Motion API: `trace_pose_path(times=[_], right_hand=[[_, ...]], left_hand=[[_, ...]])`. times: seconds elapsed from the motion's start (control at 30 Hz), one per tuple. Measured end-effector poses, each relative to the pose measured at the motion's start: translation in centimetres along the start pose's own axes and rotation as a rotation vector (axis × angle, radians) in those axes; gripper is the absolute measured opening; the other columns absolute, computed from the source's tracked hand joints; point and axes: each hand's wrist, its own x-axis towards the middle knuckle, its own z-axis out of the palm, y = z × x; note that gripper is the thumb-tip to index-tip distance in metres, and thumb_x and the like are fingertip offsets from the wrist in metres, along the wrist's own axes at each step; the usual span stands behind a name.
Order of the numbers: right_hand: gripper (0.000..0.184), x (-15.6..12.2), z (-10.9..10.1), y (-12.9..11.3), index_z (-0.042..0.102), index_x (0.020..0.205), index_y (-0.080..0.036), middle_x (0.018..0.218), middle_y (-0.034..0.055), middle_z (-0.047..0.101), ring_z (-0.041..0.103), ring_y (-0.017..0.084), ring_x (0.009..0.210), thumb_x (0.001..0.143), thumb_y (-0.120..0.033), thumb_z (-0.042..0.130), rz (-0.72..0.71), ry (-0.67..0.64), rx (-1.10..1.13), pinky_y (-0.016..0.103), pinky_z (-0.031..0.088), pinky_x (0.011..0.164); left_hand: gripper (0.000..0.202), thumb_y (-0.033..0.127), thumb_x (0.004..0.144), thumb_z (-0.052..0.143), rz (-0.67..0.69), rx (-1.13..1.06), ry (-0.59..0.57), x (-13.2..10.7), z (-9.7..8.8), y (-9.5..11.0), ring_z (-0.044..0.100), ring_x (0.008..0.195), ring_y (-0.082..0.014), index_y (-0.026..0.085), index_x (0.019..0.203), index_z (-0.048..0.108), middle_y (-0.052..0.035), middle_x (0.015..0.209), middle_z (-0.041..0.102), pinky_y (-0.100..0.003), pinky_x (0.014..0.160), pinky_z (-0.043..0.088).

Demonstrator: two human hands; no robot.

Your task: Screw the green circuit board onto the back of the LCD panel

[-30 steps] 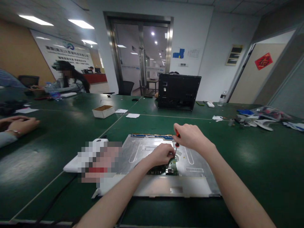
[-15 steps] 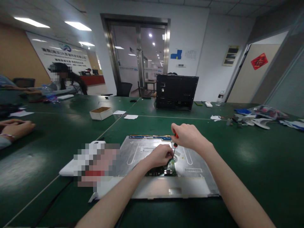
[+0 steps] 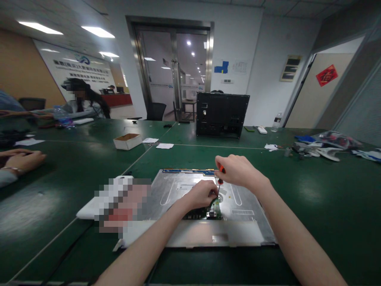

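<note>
A silver metal monitor back panel (image 3: pixel 238 206) lies flat on the green table (image 3: pixel 312 190) in front of me. A small green circuit board (image 3: pixel 214 209) sits on it near the middle. My right hand (image 3: pixel 236 170) is closed round a red-handled screwdriver (image 3: pixel 220 174) held upright, its tip down at the board. My left hand (image 3: pixel 201 194) is closed in a pinch at the screwdriver's shaft, just above the board.
A black monitor shell (image 3: pixel 222 115) stands upright behind the panel. A white cardboard box (image 3: pixel 127 141) and paper slips lie to the back left. Loose parts and bags (image 3: pixel 324 147) lie at the right. Another person's hands (image 3: pixel 20 159) rest at the left edge; a person sits farther back.
Both hands stay at the board with the screwdriver; only the camera view shifts slightly.
</note>
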Motion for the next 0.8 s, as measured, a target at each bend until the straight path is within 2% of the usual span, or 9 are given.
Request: trace_pose_path(times=[0.1,0.2,0.27,0.33,0.43,0.53,0.63,0.7,0.8], right_hand=[[0.022,-0.25,-0.10,0.15,0.056,0.098,-0.024,0.082,0.0030,0.066,0.060,0.018,0.071,0.079,-0.034,0.057,-0.041,-0.011,0.037,0.025,0.025,0.051],[0.028,-0.23,-0.19,0.10,0.058,0.092,-0.023,0.080,0.0040,0.066,0.060,0.020,0.070,0.081,-0.049,0.054,-0.007,-0.018,0.021,0.026,0.026,0.052],[0.034,-0.08,-0.15,0.03,0.060,0.084,-0.023,0.077,0.0051,0.066,0.061,0.020,0.071,0.084,-0.054,0.048,0.027,-0.013,0.001,0.026,0.027,0.052],[0.029,0.03,-0.07,0.02,0.061,0.083,-0.022,0.077,0.0052,0.066,0.061,0.020,0.071,0.087,-0.048,0.046,0.029,-0.004,-0.008,0.026,0.026,0.053],[0.016,-0.06,0.00,0.09,0.058,0.092,-0.023,0.077,0.0035,0.066,0.059,0.019,0.068,0.082,-0.034,0.052,-0.002,0.013,-0.005,0.026,0.024,0.051],[0.020,-0.28,-0.07,0.10,0.055,0.096,-0.023,0.077,0.0020,0.065,0.059,0.018,0.067,0.077,-0.029,0.055,-0.028,0.021,0.017,0.026,0.023,0.050],[0.022,-0.29,-0.20,-0.04,0.056,0.093,-0.023,0.078,0.0028,0.065,0.059,0.019,0.069,0.081,-0.041,0.053,-0.018,0.019,0.015,0.026,0.025,0.051],[0.030,-0.16,-0.24,-0.13,0.057,0.089,-0.023,0.078,0.0041,0.066,0.060,0.020,0.069,0.085,-0.051,0.048,0.001,0.012,0.004,0.026,0.026,0.052],[0.033,0.01,-0.17,-0.16,0.058,0.085,-0.022,0.078,0.0052,0.066,0.061,0.019,0.069,0.088,-0.051,0.043,0.021,0.009,-0.021,0.026,0.026,0.053]], left_hand=[[0.014,0.007,0.071,0.056,-0.003,-0.012,-0.012,0.02,-0.06,0.04,0.058,0.069,-0.0160,0.017,0.072,0.066,-0.0019,0.072,0.066,-0.022,0.063,0.039],[0.015,0.005,0.070,0.056,-0.003,-0.034,-0.019,0.03,-0.06,0.00,0.059,0.070,-0.0160,0.016,0.072,0.066,-0.0024,0.074,0.067,-0.022,0.064,0.040],[0.015,0.005,0.071,0.056,-0.008,-0.034,-0.015,0.02,-0.05,-0.03,0.059,0.071,-0.0163,0.016,0.073,0.066,-0.0030,0.076,0.067,-0.022,0.065,0.040],[0.014,0.006,0.071,0.057,-0.014,-0.023,-0.007,-0.01,-0.05,-0.03,0.059,0.072,-0.0166,0.016,0.074,0.066,-0.0029,0.076,0.067,-0.023,0.065,0.040],[0.013,0.008,0.071,0.057,-0.017,-0.003,-0.005,-0.04,-0.06,0.01,0.058,0.069,-0.0163,0.017,0.074,0.066,-0.0020,0.072,0.066,-0.023,0.063,0.039],[0.013,0.008,0.072,0.056,-0.021,-0.005,-0.007,-0.06,-0.06,0.04,0.057,0.067,-0.0163,0.016,0.073,0.066,-0.0022,0.071,0.065,-0.024,0.062,0.038],[0.013,0.008,0.072,0.055,-0.025,-0.013,-0.005,-0.06,-0.03,0.06,0.058,0.070,-0.0174,0.015,0.074,0.066,-0.0036,0.074,0.066,-0.024,0.063,0.039],[0.014,0.007,0.072,0.055,-0.020,-0.019,-0.008,-0.07,-0.02,0.06,0.059,0.072,-0.0178,0.015,0.074,0.065,-0.0042,0.076,0.067,-0.024,0.065,0.039],[0.013,0.007,0.072,0.055,-0.008,-0.019,-0.014,-0.06,-0.06,0.07,0.059,0.072,-0.0173,0.015,0.074,0.066,-0.0038,0.076,0.067,-0.023,0.065,0.039]])
